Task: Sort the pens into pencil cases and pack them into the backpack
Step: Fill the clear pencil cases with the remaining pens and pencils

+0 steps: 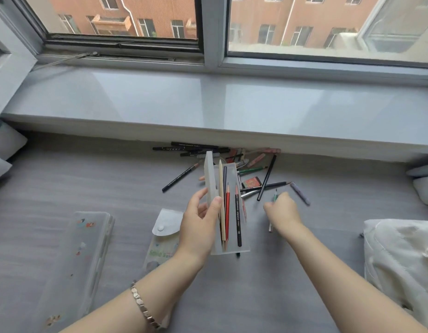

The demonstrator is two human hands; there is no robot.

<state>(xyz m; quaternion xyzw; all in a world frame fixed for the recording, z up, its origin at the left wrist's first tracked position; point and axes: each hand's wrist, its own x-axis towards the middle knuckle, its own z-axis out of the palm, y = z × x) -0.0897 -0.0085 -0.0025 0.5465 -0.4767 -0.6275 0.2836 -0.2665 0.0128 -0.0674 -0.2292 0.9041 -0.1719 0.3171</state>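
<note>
Left hand (201,222) grips the translucent pencil case (232,171) at its raised lid, thumb pressed on the lid's edge; the case is held open above the grey mat (256,296). Inside it: red pencil (227,212), black pencil (238,219). Right hand (283,213), fingers curled round a green-tipped pencil (275,197), is just right of the case. Loose pens (196,148) lie heaped below the window sill (160,99). Snap pouch (163,227) and clear flat case (88,248) lie to the left
</note>
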